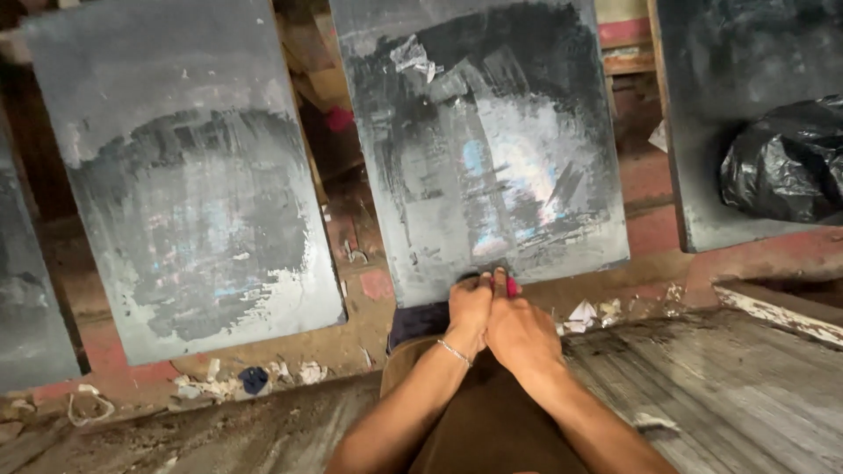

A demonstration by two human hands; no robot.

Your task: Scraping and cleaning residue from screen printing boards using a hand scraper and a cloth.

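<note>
We are pressing both hands together at the near edge of the middle slate panel (487,149); left hand (470,309) and right hand (520,329) are touching, pinching a small pink-red piece (510,286) between the fingertips, though we cannot tell which hand is bearing it. Risk: the panel is only leaning, so a hard push could be sliding or tipping it; the small piece could be slipping out. The floor is looking dusty, littered with paper scraps (584,314). Another grey panel (189,202) is standing left, a black plastic bag (786,158) far right, worn planks (729,386) near right
</note>
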